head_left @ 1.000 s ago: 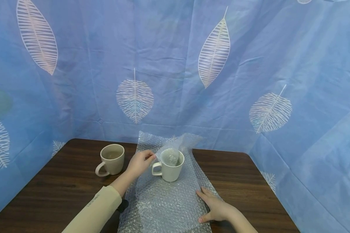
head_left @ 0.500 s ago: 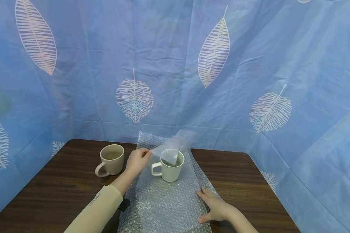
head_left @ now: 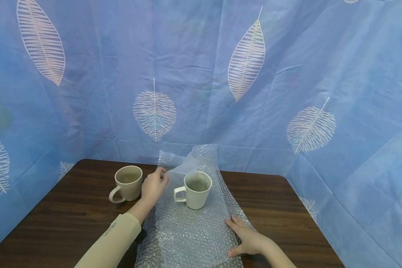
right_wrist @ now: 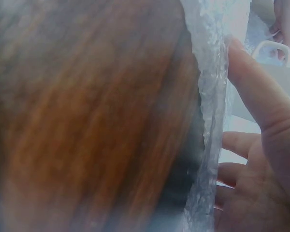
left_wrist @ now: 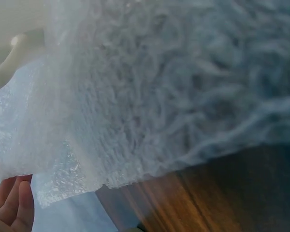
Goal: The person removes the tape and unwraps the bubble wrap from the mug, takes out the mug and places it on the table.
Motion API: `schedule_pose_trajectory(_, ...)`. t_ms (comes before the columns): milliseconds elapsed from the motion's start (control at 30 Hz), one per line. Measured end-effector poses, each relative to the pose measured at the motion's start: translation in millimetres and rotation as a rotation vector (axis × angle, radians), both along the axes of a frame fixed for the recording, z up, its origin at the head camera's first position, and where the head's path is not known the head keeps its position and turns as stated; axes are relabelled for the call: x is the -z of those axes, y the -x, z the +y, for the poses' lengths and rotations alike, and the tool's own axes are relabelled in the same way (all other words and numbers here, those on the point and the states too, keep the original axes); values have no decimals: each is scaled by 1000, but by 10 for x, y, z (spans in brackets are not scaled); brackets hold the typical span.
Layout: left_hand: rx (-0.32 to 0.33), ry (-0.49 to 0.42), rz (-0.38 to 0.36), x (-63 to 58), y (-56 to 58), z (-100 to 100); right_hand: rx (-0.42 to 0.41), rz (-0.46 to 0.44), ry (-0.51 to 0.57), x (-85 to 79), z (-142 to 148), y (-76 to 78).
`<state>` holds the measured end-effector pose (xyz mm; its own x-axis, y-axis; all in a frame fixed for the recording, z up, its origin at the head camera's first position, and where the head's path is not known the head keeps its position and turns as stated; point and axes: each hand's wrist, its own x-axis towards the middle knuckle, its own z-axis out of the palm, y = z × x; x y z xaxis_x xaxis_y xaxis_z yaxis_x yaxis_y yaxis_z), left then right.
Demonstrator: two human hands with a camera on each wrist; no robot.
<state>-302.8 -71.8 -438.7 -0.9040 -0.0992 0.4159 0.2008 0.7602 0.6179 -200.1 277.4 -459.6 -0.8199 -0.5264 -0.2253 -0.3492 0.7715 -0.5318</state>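
A pale mug (head_left: 197,190) stands upright on a long sheet of bubble wrap (head_left: 194,230), its handle pointing left. My left hand (head_left: 154,186) pinches an edge of the wrap, left of the mug's rim; the far part of the sheet is raised behind the mug. In the left wrist view, fingertips (left_wrist: 24,203) meet the wrap's edge. My right hand (head_left: 249,238) rests with spread fingers on the wrap's right edge, nearer than the mug. The right wrist view shows its thumb (right_wrist: 261,92) along that edge.
A second, beige mug (head_left: 128,184) stands on the dark wooden table (head_left: 70,208) just left of my left hand. A blue leaf-patterned curtain (head_left: 194,74) hangs behind the table and at both sides.
My left hand has drawn the wrap's edge leftward and slightly away. The flap that dipped over the mug's opening has lifted off it and stands behind. My right hand stays put.
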Motion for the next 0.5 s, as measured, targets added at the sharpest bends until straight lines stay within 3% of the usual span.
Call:
schedule_pose_trajectory(267,-3,115,136,50,-23,-25,2,-8,8,-4,0,-6)
schedule_pose_trajectory(500,-18,192,86,63,-14,-54,0,-9,12,-2,3,-8)
